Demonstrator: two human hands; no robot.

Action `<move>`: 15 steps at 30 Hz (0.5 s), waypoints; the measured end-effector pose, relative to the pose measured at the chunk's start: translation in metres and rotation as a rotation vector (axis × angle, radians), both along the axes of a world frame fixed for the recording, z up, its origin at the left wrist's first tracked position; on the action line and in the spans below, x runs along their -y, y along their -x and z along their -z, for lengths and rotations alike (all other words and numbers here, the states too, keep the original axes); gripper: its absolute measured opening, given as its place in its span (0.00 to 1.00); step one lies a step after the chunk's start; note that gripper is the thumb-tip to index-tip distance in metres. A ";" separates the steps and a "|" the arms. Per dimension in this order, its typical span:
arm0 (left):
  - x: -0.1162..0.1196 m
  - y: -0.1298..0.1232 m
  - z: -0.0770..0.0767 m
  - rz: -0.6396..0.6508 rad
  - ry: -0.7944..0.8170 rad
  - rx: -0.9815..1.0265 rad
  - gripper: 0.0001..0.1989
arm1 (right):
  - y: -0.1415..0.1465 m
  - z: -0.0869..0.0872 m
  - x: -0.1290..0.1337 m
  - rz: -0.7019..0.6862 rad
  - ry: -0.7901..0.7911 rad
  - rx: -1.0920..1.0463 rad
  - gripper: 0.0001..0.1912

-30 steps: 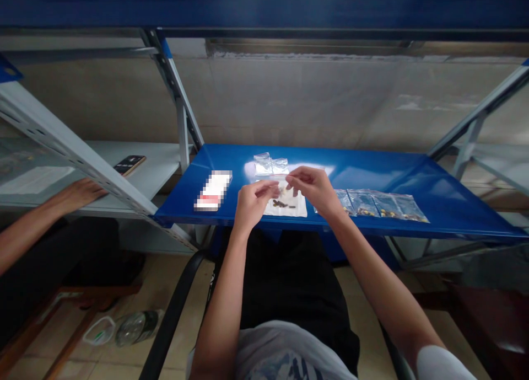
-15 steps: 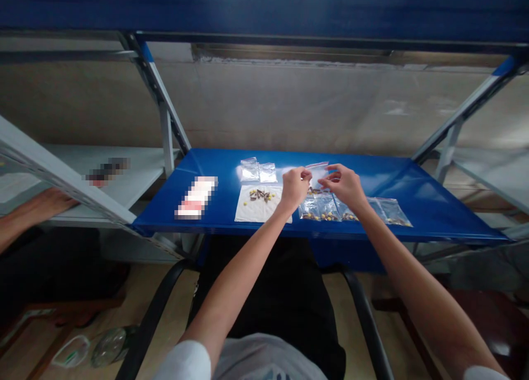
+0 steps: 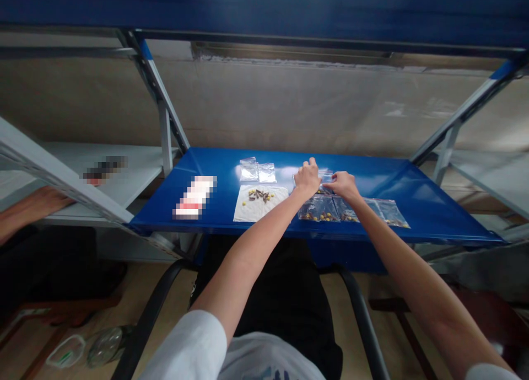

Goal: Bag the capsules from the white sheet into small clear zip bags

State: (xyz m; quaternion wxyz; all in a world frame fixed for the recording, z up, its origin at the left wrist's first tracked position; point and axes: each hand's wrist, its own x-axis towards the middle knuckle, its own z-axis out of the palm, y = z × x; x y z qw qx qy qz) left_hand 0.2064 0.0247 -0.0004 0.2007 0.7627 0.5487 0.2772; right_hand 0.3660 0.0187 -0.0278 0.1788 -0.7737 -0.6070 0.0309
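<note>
My left hand is at a clear zip bag behind the row of filled bags, its fingers bent over the bag's left part. My right hand pinches the right edge of that bag. Small brown and yellow pieces show inside it, partly hidden by my hands. Nearer the table's front edge lie several clear bags with similar pieces. To the left, a white cloth bears loose dark and yellow pieces.
Two flat clear bags lie behind the cloth on the blue table. A blurred-out item is at the left. Another person's hand rests on the grey shelf at far left.
My left hand has moved right and away from me, over the bag. My right hand has lowered slightly and closed on the bag's edge. The bag now lies lower, flatter on the table.
</note>
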 end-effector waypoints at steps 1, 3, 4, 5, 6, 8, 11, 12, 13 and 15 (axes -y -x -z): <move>0.003 0.003 -0.003 0.002 -0.039 -0.001 0.30 | 0.000 0.001 0.001 0.002 0.003 0.011 0.21; 0.009 0.015 -0.008 0.007 -0.085 0.012 0.27 | 0.001 0.001 0.003 0.007 -0.037 0.016 0.25; 0.012 0.024 -0.010 0.009 -0.092 0.024 0.24 | 0.003 0.000 0.005 0.006 -0.079 0.014 0.27; 0.014 0.036 -0.011 0.007 -0.091 0.037 0.22 | 0.007 -0.001 0.006 0.000 -0.124 0.008 0.28; 0.017 0.050 -0.011 0.005 -0.091 0.050 0.20 | 0.014 -0.003 0.008 -0.016 -0.166 -0.002 0.27; 0.019 0.083 -0.009 -0.001 -0.082 0.068 0.17 | 0.033 -0.009 0.009 -0.077 -0.224 -0.040 0.23; 0.017 0.136 -0.002 -0.085 -0.076 0.083 0.14 | 0.077 -0.020 0.006 -0.239 -0.223 -0.168 0.17; 0.015 0.151 0.001 -0.118 -0.086 0.068 0.13 | 0.094 -0.023 0.003 -0.300 -0.191 -0.215 0.16; 0.012 0.163 0.004 -0.136 -0.085 0.034 0.13 | 0.112 -0.026 -0.001 -0.354 -0.153 -0.235 0.15; 0.004 0.180 0.009 -0.143 -0.072 -0.065 0.12 | 0.146 -0.029 -0.010 -0.448 -0.073 -0.164 0.17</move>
